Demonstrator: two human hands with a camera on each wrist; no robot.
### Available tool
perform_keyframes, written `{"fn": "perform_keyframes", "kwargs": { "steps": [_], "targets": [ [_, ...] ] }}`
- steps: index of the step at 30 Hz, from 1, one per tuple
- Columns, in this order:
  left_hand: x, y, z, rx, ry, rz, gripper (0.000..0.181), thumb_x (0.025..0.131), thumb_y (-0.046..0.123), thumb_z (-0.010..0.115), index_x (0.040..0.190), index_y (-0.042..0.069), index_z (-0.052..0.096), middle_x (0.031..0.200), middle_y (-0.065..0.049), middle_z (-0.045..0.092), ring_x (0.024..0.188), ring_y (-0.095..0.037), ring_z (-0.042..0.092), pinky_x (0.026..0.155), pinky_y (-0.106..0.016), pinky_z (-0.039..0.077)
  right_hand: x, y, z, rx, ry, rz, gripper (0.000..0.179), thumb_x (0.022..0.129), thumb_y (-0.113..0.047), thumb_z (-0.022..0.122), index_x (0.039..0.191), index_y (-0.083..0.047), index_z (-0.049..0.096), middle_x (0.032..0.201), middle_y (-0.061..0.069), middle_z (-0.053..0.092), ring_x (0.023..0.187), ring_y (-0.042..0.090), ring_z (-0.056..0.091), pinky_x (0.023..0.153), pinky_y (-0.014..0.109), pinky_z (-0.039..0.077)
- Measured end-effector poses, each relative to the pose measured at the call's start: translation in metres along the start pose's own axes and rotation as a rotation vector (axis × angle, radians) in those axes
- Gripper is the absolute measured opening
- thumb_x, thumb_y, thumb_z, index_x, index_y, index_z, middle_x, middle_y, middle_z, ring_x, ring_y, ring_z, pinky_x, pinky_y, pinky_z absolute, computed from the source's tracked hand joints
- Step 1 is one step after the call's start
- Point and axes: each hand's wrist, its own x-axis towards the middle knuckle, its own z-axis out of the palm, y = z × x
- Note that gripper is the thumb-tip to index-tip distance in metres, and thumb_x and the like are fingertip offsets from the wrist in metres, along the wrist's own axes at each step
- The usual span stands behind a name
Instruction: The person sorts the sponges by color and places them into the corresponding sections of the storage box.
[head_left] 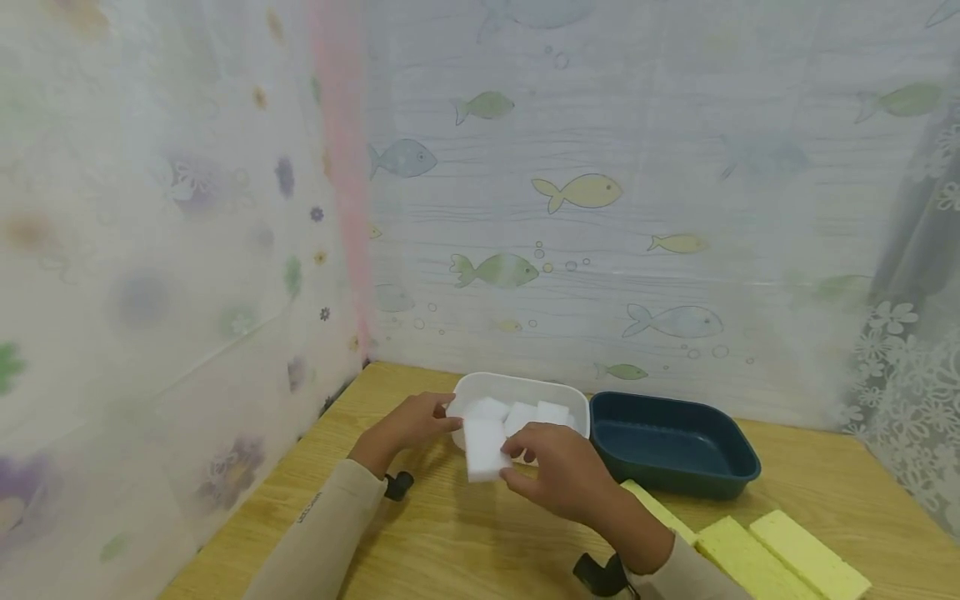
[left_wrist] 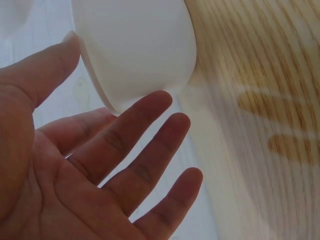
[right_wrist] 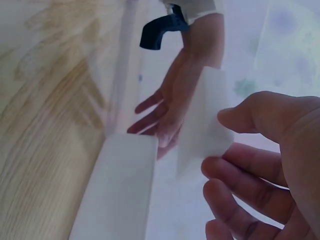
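Observation:
In the head view my right hand (head_left: 558, 471) pinches a white sponge block (head_left: 483, 450) between thumb and fingers, in front of a white plastic basin (head_left: 525, 385). The right wrist view shows the thumb on one face of the white block (right_wrist: 202, 125) and fingertips at its lower edge. Several similar white blocks (head_left: 551, 412) lie inside the basin. At the basin's left end is my left hand (head_left: 412, 421). Its spread, fairly straight fingers (left_wrist: 145, 172) and thumb touch the rim and outer wall of the white basin (left_wrist: 135, 50).
A dark blue-green basin (head_left: 675, 442) stands to the right, against the white one. Several yellow sponges (head_left: 810, 554) lie at the front right of the wooden table (head_left: 450, 542). Behind hangs a fish-patterned curtain (head_left: 600, 275); a flowered curtain (head_left: 187, 275) is at the left.

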Motion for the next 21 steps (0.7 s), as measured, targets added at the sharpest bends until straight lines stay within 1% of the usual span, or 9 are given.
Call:
{"fn": "perform_keyframes", "kwargs": {
  "steps": [2,6,12,17,21],
  "targets": [
    [0.000,-0.001,0.000,-0.009,0.000,0.002,0.057,0.099,0.039,0.070,0.147,0.011,0.058,0.116,-0.005,0.075,0.103,-0.017,0.067,0.088,-0.043,0.056,0.003,0.003,0.001,-0.004,0.016,0.019,0.017,0.087,-0.034,0.083,0.100,-0.024,0.077,0.095,-0.009,0.075,0.081,0.011,0.069,0.070,0.025,0.054],
    [0.002,-0.002,0.000,-0.013,-0.007,0.018,0.051,0.099,0.040,0.070,0.143,0.015,0.063,0.113,-0.003,0.075,0.100,-0.017,0.067,0.086,-0.043,0.056,0.012,0.012,0.006,-0.047,0.039,0.062,0.020,0.087,-0.037,0.083,0.100,-0.023,0.079,0.094,-0.009,0.076,0.080,0.010,0.069,0.069,0.025,0.053],
    [0.003,-0.002,0.001,-0.004,0.003,-0.008,0.058,0.098,0.041,0.071,0.148,0.015,0.058,0.118,-0.006,0.075,0.107,-0.019,0.069,0.093,-0.046,0.056,0.028,0.028,0.011,-0.099,0.062,0.138,0.020,0.087,-0.037,0.083,0.100,-0.022,0.080,0.094,-0.008,0.075,0.080,0.009,0.067,0.066,0.026,0.053],
    [0.003,-0.002,0.002,-0.002,0.000,-0.015,0.060,0.098,0.041,0.071,0.150,0.014,0.056,0.121,-0.008,0.074,0.110,-0.021,0.069,0.094,-0.047,0.057,0.040,0.040,0.015,-0.157,0.073,0.145,0.020,0.087,-0.039,0.083,0.097,-0.021,0.080,0.091,-0.009,0.075,0.078,0.008,0.066,0.067,0.028,0.054],
    [0.002,-0.002,0.001,0.004,-0.004,-0.017,0.064,0.099,0.042,0.071,0.152,0.011,0.053,0.124,-0.010,0.073,0.112,-0.023,0.069,0.094,-0.047,0.057,0.048,0.045,0.016,-0.166,0.041,0.170,0.021,0.088,-0.040,0.082,0.098,-0.022,0.080,0.092,-0.009,0.076,0.079,0.008,0.067,0.069,0.030,0.056]
  ]
}}
